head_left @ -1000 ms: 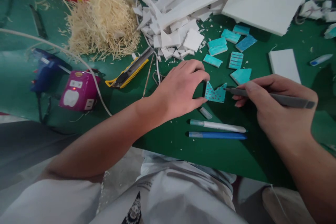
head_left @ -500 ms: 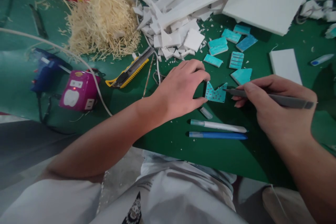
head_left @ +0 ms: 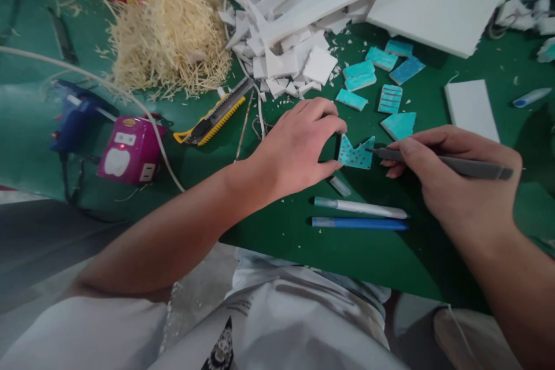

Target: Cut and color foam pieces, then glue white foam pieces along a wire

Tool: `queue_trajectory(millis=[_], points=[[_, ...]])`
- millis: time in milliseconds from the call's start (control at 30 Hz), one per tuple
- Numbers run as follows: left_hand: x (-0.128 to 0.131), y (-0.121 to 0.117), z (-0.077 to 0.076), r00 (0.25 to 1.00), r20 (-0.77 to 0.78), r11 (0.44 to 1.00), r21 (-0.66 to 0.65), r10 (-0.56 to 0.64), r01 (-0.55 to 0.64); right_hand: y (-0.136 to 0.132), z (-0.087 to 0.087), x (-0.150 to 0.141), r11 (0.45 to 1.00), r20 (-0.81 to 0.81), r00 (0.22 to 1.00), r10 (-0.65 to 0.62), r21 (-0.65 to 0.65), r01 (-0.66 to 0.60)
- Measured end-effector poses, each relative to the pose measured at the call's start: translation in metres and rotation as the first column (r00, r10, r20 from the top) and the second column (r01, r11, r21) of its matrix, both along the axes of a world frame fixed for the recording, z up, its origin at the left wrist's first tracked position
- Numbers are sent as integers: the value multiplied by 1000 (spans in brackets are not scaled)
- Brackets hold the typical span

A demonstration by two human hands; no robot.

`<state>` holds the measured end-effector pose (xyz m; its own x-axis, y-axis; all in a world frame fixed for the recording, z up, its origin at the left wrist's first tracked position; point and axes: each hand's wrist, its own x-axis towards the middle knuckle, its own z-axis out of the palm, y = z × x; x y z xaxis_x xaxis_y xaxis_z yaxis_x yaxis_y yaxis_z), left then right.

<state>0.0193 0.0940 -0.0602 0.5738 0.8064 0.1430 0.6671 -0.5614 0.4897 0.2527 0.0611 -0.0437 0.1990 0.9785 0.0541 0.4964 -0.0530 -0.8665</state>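
Observation:
A small teal foam piece (head_left: 356, 155) with two points and dark dots lies on the green table (head_left: 303, 237). My left hand (head_left: 299, 147) pinches its left edge between thumb and fingers and steadies it. My right hand (head_left: 455, 182) is closed around a grey pen (head_left: 451, 163), whose tip touches the piece's right point. Below the piece lie a white marker (head_left: 359, 207), a blue marker (head_left: 359, 224) and a small cap (head_left: 339, 186).
Several teal foam pieces (head_left: 377, 78) lie behind the hands. White foam scraps (head_left: 290, 52) and sheets (head_left: 446, 0) fill the back. A straw pile (head_left: 171, 37), a yellow utility knife (head_left: 214, 121), a purple device (head_left: 130, 150) and a blue glue gun (head_left: 76, 115) sit left.
The pen tip has shifted slightly left onto the piece's right point. My left hand has stayed where it was.

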Motion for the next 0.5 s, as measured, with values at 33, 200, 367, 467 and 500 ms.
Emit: queue_trajectory(millis=[33,200,367,467,500], points=[[0,0,0,1000,2,1000,-2,-2,2,0,0,0,1000,8,1000,-1,0,1],[0,0,0,1000,-2,1000,-7,-1,1,0,3,-1,1000,-2,1000,-29,3,29],[0,-1,0,1000,-3,1000,-18,2,-2,2,8,-5,999,-50,998,-49,-22,48],[-1,-1,1,1000,4,1000,-13,-2,2,3,8,-6,999,-45,998,-44,-22,43],[-1,-1,1,1000,4,1000,-13,-2,2,2,7,-6,999,-40,998,-40,-22,39]])
